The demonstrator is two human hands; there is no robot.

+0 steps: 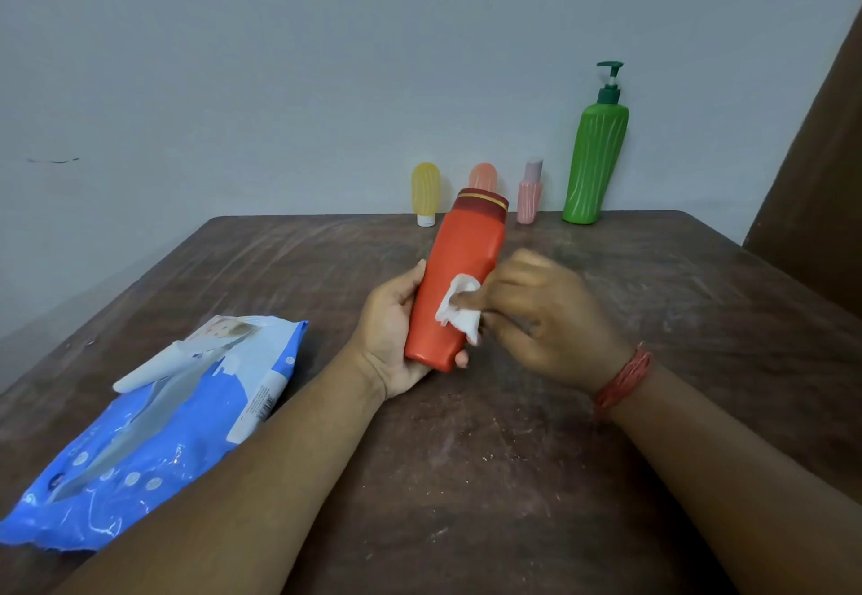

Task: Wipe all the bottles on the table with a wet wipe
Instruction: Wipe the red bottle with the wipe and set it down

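1. We see the orange bottle (459, 277) held above the middle of the brown table (466, 454), tilted with its dark red cap (483, 205) pointing away from us.
2. Left hand (392, 333) grips the bottle's lower half from the left: thumb along the left side, fingers curled under, one fingertip showing at the base.
3. Right hand (545, 314) pinches a crumpled white wet wipe (459, 307) against the bottle's front face; fingers bunched, blurred.
4. Red thread band (625, 377) on the right wrist.
5. Along the far edge by the wall: yellow bottle (425, 193), peach bottle (485, 175) partly hidden behind the orange cap, pink bottle (530, 196), green pump bottle (594, 161). All upright; yellow and peach stand cap down.
6. Blue wet wipe pack (154, 436) lies at near left, its flap (154, 368) lifted open.
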